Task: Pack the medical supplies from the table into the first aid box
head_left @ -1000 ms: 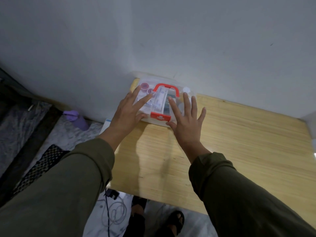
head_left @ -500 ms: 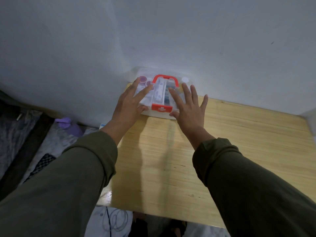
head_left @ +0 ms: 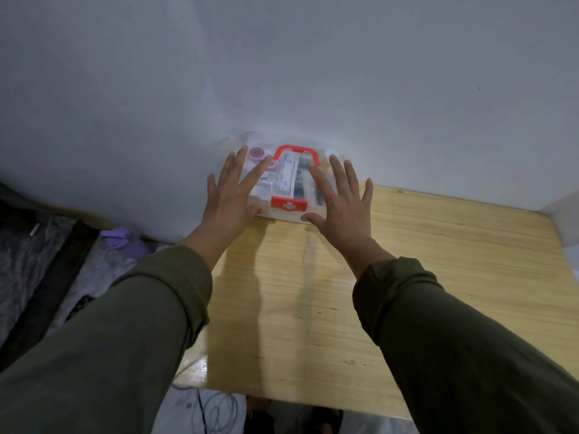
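Note:
A clear plastic first aid box [head_left: 286,183] with a red handle and a red latch bearing a white cross sits at the table's far left corner, against the wall. Its lid is down, and packets and small pinkish rolls show through it. My left hand [head_left: 230,195] lies flat on the box's left side, fingers spread. My right hand [head_left: 340,200] rests flat on its right side, fingers spread too. Neither hand holds anything. I see no loose supplies on the table.
The light wooden table [head_left: 407,277] runs right to a wall corner. A white wall stands just behind the box. Left of the table, on the floor, are a purple bottle [head_left: 120,241] and dark mats. Cables [head_left: 216,411] lie on the floor under the near edge.
Both hands and the box have slid farther toward the wall corner. The fingers have spread wider on the lid.

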### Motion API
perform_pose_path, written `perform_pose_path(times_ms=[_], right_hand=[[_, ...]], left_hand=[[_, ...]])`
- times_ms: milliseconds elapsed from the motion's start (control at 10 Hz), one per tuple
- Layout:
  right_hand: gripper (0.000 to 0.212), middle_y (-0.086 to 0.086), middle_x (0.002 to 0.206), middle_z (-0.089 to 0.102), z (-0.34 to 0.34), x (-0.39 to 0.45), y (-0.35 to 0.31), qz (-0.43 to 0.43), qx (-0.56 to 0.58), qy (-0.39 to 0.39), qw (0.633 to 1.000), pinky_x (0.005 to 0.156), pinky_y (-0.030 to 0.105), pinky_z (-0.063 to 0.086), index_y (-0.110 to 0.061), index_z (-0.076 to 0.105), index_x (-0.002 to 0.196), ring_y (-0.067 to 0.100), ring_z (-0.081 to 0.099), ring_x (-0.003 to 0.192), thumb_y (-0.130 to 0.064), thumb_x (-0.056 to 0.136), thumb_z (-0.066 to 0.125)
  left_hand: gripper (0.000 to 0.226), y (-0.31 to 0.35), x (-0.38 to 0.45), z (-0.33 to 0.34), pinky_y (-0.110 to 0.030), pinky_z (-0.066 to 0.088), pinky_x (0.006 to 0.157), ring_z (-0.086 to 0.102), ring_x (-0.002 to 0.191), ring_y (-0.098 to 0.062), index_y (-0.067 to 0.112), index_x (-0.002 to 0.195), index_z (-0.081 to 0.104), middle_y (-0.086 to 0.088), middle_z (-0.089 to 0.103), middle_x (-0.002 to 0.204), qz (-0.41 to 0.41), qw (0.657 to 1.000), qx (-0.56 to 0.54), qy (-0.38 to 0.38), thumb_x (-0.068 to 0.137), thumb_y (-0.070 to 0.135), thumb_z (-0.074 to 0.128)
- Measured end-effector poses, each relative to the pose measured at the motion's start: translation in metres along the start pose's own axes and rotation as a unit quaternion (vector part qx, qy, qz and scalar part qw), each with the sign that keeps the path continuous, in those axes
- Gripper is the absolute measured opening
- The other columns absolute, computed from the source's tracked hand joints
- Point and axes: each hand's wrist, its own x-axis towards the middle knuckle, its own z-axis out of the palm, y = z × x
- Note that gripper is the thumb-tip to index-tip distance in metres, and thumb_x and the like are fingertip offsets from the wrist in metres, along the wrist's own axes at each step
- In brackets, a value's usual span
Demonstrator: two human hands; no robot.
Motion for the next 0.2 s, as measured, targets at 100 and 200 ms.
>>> perform_pose_path(times_ms=[100,200], right_hand=[[0.074,0.005,0.158,0.011,-0.011,-0.01,0.001,0.03,0.084,0.062,0.994,0.115,0.051,0.014,-0.034,0.014,0.146,0.025,0.011,0.146,-0.057,0.086,0.05],[0.056,0.008,0.145,0.037,-0.018,-0.04,-0.002,0.098,0.249,0.106,0.958,0.102,0.036,0.038,-0.028,0.032,0.141,0.02,0.04,0.13,-0.042,0.091,0.052]], left_hand=[[0.082,0.012,-0.007,-0.009,-0.052,0.014,0.117,0.005,0.146,-0.024,0.034,0.147,0.014,-0.005,0.006,0.159,-0.008,0.998,-0.037,0.045,0.083,0.036,0.065],[0.063,0.033,-0.034,-0.011,-0.04,0.025,0.112,0.024,0.141,-0.022,0.027,0.142,0.034,-0.004,0.026,0.153,-0.053,0.978,-0.181,0.094,0.086,0.03,0.063]])
